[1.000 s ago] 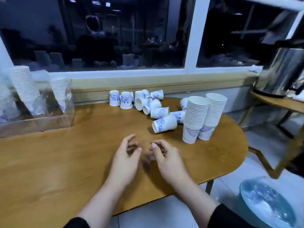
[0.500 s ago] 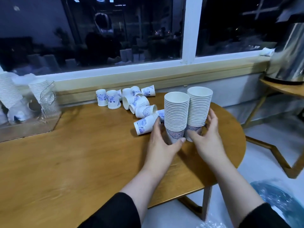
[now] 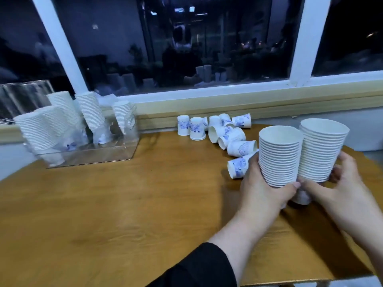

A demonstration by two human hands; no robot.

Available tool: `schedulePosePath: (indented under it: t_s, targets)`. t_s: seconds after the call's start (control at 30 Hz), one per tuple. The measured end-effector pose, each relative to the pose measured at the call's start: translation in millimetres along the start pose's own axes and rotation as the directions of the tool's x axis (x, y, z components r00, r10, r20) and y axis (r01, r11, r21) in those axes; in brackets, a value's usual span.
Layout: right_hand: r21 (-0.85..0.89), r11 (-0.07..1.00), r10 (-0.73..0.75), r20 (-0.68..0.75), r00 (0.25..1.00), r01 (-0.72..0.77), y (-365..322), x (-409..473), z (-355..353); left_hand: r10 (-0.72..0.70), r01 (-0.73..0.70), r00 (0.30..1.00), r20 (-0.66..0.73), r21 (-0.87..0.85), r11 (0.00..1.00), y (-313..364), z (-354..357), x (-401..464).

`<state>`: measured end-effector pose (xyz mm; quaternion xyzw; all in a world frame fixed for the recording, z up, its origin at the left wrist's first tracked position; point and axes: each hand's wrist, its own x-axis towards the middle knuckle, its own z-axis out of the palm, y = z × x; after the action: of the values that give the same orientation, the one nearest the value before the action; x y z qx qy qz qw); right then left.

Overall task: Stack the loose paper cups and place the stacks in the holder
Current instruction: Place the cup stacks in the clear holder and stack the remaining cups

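Observation:
Two tall stacks of white paper cups stand side by side at the right of the wooden table (image 3: 124, 204). My left hand (image 3: 263, 187) grips the base of the left stack (image 3: 278, 158). My right hand (image 3: 339, 183) grips the lower part of the right stack (image 3: 322, 150). Both stacks look lifted a little off the table. Several loose cups with blue print (image 3: 223, 131) lie or stand upside down behind them near the window sill. A clear plastic holder (image 3: 116, 152) at the far left holds several leaning cup stacks (image 3: 62, 119).
The window sill (image 3: 207, 104) and dark window run along the table's far edge. The table's rounded right edge is just beyond my right hand. Bare tabletop lies between the holder and the loose cups.
My hands went from the bare table to the two stacks, closed round their bases and raised them slightly. The view has turned left, so the holder shows more fully.

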<state>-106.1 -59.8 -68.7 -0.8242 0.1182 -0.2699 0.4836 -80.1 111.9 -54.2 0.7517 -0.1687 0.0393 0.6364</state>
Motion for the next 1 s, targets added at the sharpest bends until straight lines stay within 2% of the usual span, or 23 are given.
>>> schedulePosePath:
  t_s: [0.07, 0.1, 0.13, 0.2, 0.27, 0.37, 0.47, 0.63, 0.73, 0.9, 1.0]
  targets:
    - [-0.011, 0.998, 0.061, 0.153, 0.986, -0.060, -7.0, 6.0, 23.1, -0.003, 0.002, 1.000, -0.026, -0.011, 1.000, 3.3, -34.2, -8.9]
    - [0.037, 0.995, 0.078, 0.218, 0.973, -0.088, -10.3, 7.8, 34.1, -0.004, 0.004, 0.999, -0.043, -0.010, 1.000, 5.0, -49.9, -12.5]
    - [0.086, 0.996, 0.001, 0.246, 0.969, -0.023, -23.1, 2.4, 49.4, 0.007, -0.007, 0.997, -0.077, -0.003, 1.000, 5.8, -71.8, -16.5]
    - [0.096, 0.993, -0.095, 0.245, 0.965, 0.074, -66.7, -19.1, 83.8, 0.046, -0.043, 0.989, -0.142, 0.027, 0.999, 5.1, -119.3, -25.3]
    - [0.147, 0.986, -0.104, 0.195, 0.975, 0.076, -110.6, -47.5, 116.1, 0.068, -0.056, 0.976, -0.205, 0.063, 0.996, 3.0, -168.4, -34.1]
    - [0.221, 0.960, -0.235, 0.290, 0.928, 0.174, -157.3, -68.4, 183.9, 0.066, -0.037, 0.946, -0.318, 0.097, 0.995, -10.9, -249.9, -48.0]
    - [0.282, 0.945, -0.262, 0.345, 0.901, 0.166, -191.8, -83.8, 245.0, 0.051, 0.009, 0.899, -0.435, 0.136, 0.991, -26.2, -325.1, -54.8]
    - [0.331, 0.930, -0.273, 0.337, 0.901, 0.158, -250.8, -69.8, 327.3, 0.090, 0.041, 0.797, -0.597, 0.203, 0.978, -36.8, -430.4, -22.1]
    - [0.329, 0.923, -0.296, 0.278, 0.914, 0.199, -284.8, -39.2, 371.3, 0.143, 0.041, 0.746, -0.651, 0.259, 0.965, -32.5, -475.2, 25.2]
    - [0.239, 0.939, -0.305, 0.236, 0.923, 0.249, -318.6, 8.1, 441.3, 0.158, 0.065, 0.741, -0.653, 0.304, 0.950, -38.8, -516.0, 103.5]
    - [0.179, 0.957, -0.263, 0.205, 0.943, 0.228, -318.3, 24.8, 476.8, 0.133, 0.087, 0.751, -0.647, 0.296, 0.951, -53.3, -522.3, 136.1]
